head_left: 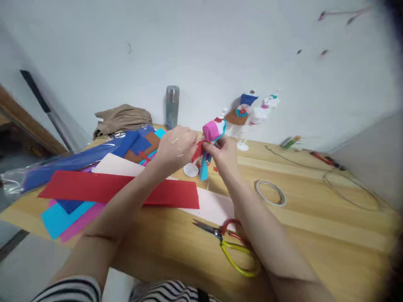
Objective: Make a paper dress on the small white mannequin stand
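I held a little paper doll (pixel 214 130) up over the table (pixel 315 235), just past the middle, at about 12 o'clock from me. Both my hands were closed on it. My left hand (pixel 176 147) pinched a red bit (pixel 199 149) at the doll's 9 o'clock side. My right hand (pixel 224 153) gripped the doll from the 3 o'clock side, fingers curled tight. I think I used two hands so the thin paper would not flop or slip, and held it up off the table so I could see it well.

The doll stood almost straight up, leaning a little. Its pink top pointed to about 1 o'clock, away from me. A blue strip (pixel 204 170) hung down from it toward 7 o'clock. So its long line ran from low and near me to high and far.

A white disc (pixel 191 169) lay on the table just under my left hand. I could not tell if it was joined to the doll.

The red sheet (pixel 119 188) lay flat at 10 o'clock, close by, I guess so I could reach it. The scissors (pixel 226 245) lay under my right arm at 5 o'clock, tips toward 9 o'clock. The tape (pixel 270 192) sat at 3 o'clock. Other dolls (pixel 248 111) stood by the wall at 1 o'clock, likely out of the way.
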The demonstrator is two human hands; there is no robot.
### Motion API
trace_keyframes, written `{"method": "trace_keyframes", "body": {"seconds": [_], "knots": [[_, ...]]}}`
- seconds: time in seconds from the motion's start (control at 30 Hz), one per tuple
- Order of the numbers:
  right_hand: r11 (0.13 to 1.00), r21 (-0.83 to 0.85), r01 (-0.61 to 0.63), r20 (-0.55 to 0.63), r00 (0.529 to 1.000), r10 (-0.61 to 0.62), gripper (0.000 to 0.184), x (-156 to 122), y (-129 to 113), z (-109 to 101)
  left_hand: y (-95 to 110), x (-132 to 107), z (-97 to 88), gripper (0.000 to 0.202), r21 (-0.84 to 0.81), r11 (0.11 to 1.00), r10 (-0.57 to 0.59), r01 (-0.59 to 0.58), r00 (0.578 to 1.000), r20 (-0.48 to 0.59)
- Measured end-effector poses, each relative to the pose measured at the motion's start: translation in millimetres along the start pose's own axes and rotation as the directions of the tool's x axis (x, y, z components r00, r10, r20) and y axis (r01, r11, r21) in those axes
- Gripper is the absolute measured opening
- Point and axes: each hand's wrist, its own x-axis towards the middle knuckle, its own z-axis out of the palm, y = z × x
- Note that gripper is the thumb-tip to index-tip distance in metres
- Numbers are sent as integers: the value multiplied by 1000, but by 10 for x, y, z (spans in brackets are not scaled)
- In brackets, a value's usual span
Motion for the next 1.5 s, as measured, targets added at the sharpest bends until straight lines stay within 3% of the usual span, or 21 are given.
{"method": "trace_keyframes", "body": {"seconds": [0.13, 0.47, 0.67, 0.83, 0.9, 1.13, 1.33, 1.5], "knots": [[1000, -7, 8, 1, 1000, -8, 16, 9, 7, -1, 9, -40, 31, 23, -68, 997, 31, -34, 998, -52], [1000, -10, 23, 6, 1000, -22, 14, 7, 16, -3, -28, 11, -48, 15, -249, 968, 7, 4, 999, 46], [1000, -11, 23, 8, 1000, -23, 11, 2, -3, 9, -171, 32, -97, 10, -327, 930, -141, 166, 985, 99], [999, -13, 29, 13, 999, -29, 12, 3, 15, 4, -197, 37, -40, 33, -401, 904, -124, 151, 988, 93], [999, -13, 30, 16, 999, -29, 12, 3, 21, 0, -175, 47, 1, 37, -403, 902, -120, 155, 986, 112], [999, -18, 38, 17, 999, -38, 12, -5, -10, 1, -60, 75, 46, 16, -355, 919, -137, 170, 984, 116], [999, -31, 41, 18, 999, -41, 12, 1, -9, 0, -48, 51, 114, 16, -215, 976, -29, 35, 999, 32], [999, -28, 35, 21, 999, -34, 13, 7, -12, -5, -15, 37, 82, 16, -168, 986, -17, 20, 1000, 23]]}}
